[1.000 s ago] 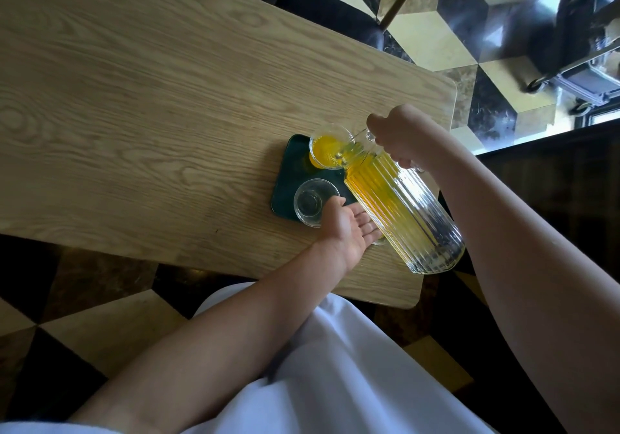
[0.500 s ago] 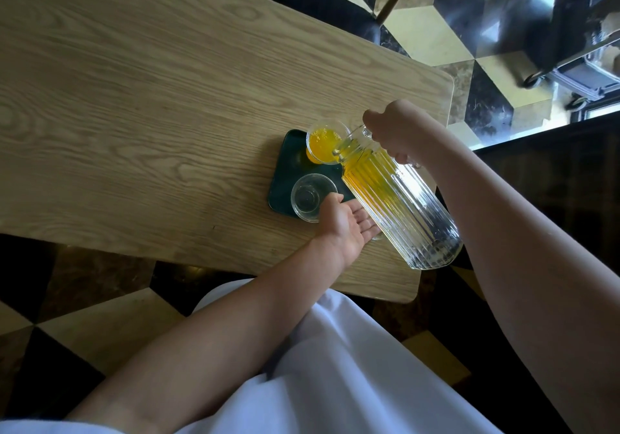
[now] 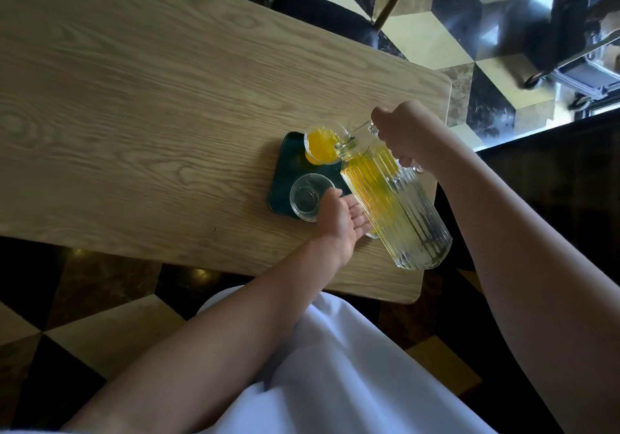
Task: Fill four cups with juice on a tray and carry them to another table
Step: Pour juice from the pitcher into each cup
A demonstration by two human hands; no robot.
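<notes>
The filling is under way, and by my reading less than half done. Starting at the left of the dark green tray (image 3: 285, 171), an empty glass cup (image 3: 307, 197) stands on its near corner, clear to the bottom. The left hand (image 3: 339, 220) rests just beside that cup, thumb touching its rim and fingers stretched flat toward the pitcher; its grip is loose and closes on nothing, so it seems to be steadying the tray or cup rather than holding anything. Behind the empty cup, on the far corner of the tray, a second cup (image 3: 322, 146) holds yellow juice nearly to the brim. The ribbed glass pitcher (image 3: 392, 202) is tipped steeply with its spout right over that cup, juice lying along its lower side. The right hand (image 3: 406, 133) has its grip closed tight around the pitcher's handle. A bit of glass shows under the pitcher near the left fingers; whether it is another cup I cannot tell, and a fourth cup is hidden or out of view. So one cup is nearly full, at least one waits, and the carrying has not begun.

The wooden tabletop (image 3: 134, 97) is pale, grained and bare apart from the tray, which sits near its right end. Beyond lies a floor (image 3: 496, 71) of cream and black tiles, with a dark chair (image 3: 322, 20) at the far edge.
</notes>
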